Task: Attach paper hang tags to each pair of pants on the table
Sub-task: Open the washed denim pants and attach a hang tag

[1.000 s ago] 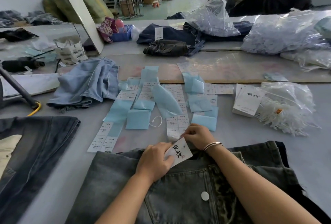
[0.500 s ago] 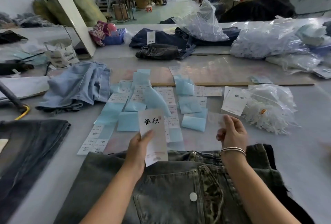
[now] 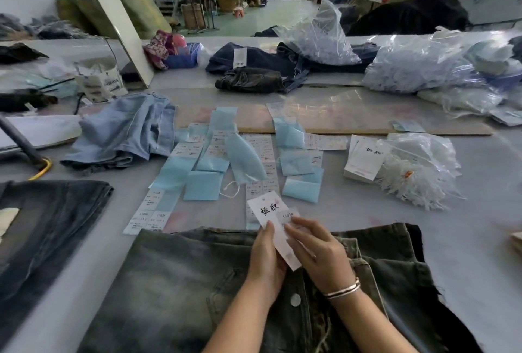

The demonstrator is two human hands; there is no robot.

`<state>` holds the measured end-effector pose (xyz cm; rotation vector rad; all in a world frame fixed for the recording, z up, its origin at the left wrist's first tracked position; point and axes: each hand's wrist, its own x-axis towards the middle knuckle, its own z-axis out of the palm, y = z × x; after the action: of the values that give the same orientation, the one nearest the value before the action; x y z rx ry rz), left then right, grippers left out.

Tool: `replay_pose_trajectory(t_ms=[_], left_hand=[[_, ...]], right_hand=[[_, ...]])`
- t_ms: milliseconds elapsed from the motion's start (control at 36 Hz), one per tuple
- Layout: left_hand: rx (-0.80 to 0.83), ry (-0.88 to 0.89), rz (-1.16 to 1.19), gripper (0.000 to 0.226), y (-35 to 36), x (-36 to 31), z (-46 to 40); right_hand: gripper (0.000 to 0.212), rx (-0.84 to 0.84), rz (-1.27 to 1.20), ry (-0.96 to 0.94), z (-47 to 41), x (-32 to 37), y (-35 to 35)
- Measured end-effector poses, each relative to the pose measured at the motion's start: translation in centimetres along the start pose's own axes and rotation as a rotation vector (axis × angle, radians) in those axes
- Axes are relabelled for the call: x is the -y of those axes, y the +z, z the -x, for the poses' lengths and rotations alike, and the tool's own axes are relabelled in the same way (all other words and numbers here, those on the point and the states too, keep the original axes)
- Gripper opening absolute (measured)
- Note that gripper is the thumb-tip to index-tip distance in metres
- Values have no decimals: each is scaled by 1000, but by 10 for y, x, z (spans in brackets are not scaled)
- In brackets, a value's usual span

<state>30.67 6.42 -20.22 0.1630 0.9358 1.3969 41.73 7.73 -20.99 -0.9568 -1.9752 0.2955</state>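
A white paper hang tag (image 3: 268, 213) with black characters is held just above the waistband of grey-green washed jeans (image 3: 180, 282) lying in front of me. My left hand (image 3: 265, 256) grips the tag from its left edge. My right hand (image 3: 316, 251) pinches a small size sticker (image 3: 288, 215) against the tag's right side. A stack of more hang tags (image 3: 363, 159) lies to the right, beside a clear bag of white plastic tag loops (image 3: 421, 172).
Rows of size-label sheets and blue backing papers (image 3: 206, 163) cover the table centre. Light blue jeans (image 3: 124, 129) lie to the left, dark jeans (image 3: 48, 217) at the near left, more pants (image 3: 254, 78) and plastic bags (image 3: 418, 67) at the back.
The left hand lifted the tag off the jeans, held it upright, then lowered it near the waistband. The right hand swung out to the right and came back to the tag with a sticker.
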Motion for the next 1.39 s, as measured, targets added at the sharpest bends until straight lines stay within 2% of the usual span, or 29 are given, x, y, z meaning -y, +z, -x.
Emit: replay_pose_trajectory(t_ms=[111,278,389,472,556,667,778,861,944,1000,1056,1111,1194,1306,1389], left_hand=[[69,-41,52,46,-3,0,-1],[79,-11,-7,39,-6,3,-3],[71,15,-55,37,-4,4,-3],[68,-24,-57,38,-2,2,-3],[77,-107,-68,36,-2,-2,-3],[58,-191,-86,36,-4,-6,-8],[62,-241,-84,31,-4,-11,-9],[-23,-146,-229,25,0,-9,-12],[-41,-30,-471,23,3,-4,-16],[15,17,-584,22,8,-3,-18],[93,94,-764,20,13,-3,-21],[164,215,-1009,18,19,-3,-26],[253,394,-1325,22,28,2,-28],[216,617,-1617,39,29,21,-29],[164,755,-1676,46,24,30,-28]], right_hand=[[23,68,-12,18,0,0,-1],[21,148,-9,49,-1,0,0],[16,92,113,-36,-2,2,0],[23,72,257,-59,-3,4,0],[10,41,299,-30,-1,3,0],[28,188,344,-27,1,7,-6],[39,463,395,34,12,15,-25],[40,595,198,124,28,9,-40],[49,568,105,182,35,-5,-69],[41,403,14,283,31,-15,-92],[20,136,-42,397,24,-35,-114],[14,-15,36,518,10,-64,-133],[10,-68,227,666,-8,-119,-157],[16,15,382,889,-26,-182,-171],[17,122,494,963,-33,-199,-165]])
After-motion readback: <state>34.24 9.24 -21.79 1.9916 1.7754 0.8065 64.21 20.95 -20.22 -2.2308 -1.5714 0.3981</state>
